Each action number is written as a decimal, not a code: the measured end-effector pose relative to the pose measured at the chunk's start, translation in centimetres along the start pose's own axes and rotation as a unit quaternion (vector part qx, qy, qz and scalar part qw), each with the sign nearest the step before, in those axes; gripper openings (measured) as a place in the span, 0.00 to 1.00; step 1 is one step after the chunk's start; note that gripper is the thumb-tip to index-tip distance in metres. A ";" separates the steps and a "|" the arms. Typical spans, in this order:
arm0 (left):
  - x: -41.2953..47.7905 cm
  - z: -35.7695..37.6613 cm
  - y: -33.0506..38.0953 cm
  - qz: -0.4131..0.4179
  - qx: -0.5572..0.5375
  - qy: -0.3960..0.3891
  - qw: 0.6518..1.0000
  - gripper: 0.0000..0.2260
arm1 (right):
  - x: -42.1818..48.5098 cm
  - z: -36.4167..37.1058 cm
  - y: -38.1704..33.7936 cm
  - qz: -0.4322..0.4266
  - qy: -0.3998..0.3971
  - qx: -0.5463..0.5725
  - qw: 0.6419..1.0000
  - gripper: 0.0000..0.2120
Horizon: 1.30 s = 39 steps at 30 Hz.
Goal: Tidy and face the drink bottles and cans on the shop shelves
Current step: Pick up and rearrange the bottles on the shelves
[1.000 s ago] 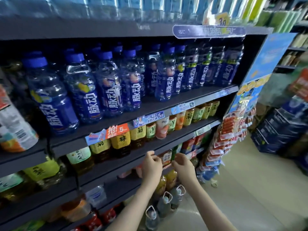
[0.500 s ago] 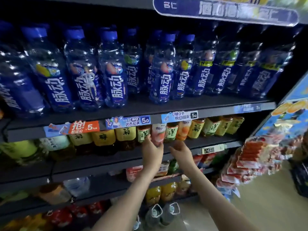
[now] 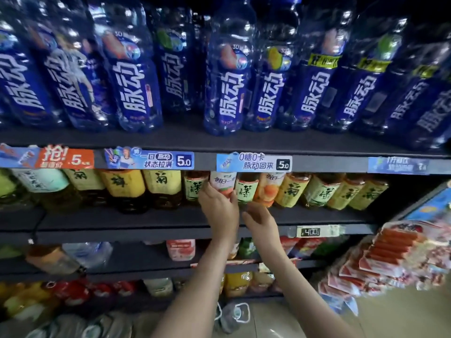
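The left hand (image 3: 219,211) is wrapped round the lower half of a white-and-pink bottle (image 3: 223,182), its back to the camera and the fingers curled on the bottle's left side. The right hand (image 3: 261,224) sits lower and just beside it, fingers loose and reaching up toward the foot of a green-labelled tea bottle (image 3: 247,191). It grasps nothing that shows, and blur hides whether the fingertips touch that bottle.

The white-and-pink bottle stands upright with its long axis vertical. Its printed label faces outward, and its top is hidden behind the price strip (image 3: 253,162) on the shelf above. It stands close to the front edge of the middle shelf (image 3: 122,218), about midway along it, between another green-labelled bottle on its left and the tea bottle on its right. Past the tea bottle stands a second peach-printed bottle (image 3: 268,189), then more tea bottles toward the right end.

Yellow-labelled bottles (image 3: 124,186) fill the left stretch of the same shelf. Tall blue bottles (image 3: 227,89) line the shelf above, white lettering outward. A small price tag (image 3: 310,232) is fixed to the middle shelf's front edge. Red snack packets (image 3: 390,252) hang at the right end of the shelving.
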<state>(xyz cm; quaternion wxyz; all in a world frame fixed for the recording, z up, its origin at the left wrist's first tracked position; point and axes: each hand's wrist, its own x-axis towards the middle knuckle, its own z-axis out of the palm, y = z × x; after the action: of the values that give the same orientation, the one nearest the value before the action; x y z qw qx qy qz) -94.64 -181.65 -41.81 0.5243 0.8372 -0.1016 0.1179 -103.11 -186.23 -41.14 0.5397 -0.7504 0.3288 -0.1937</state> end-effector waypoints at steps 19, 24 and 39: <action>-2.4 -0.3 -2.7 0.050 -0.135 -0.025 0.989 0.22 | 1.0 4.5 0.8 -0.115 0.097 0.072 0.986 0.23; -5.7 -0.8 -3.4 0.181 -0.090 -0.040 0.979 0.25 | -1.4 2.1 1.9 -0.111 0.146 0.077 0.980 0.20; -6.2 7.6 3.9 0.174 -0.060 0.040 0.982 0.22 | 0.1 -12.0 5.8 -0.082 0.229 0.127 0.962 0.22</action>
<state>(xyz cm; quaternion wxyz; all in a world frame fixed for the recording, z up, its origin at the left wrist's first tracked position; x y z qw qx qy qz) -101.00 -189.85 -43.60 0.5486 0.7683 -0.2314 0.2347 -112.43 -195.67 -42.50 0.5235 -0.6357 0.3533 -0.4439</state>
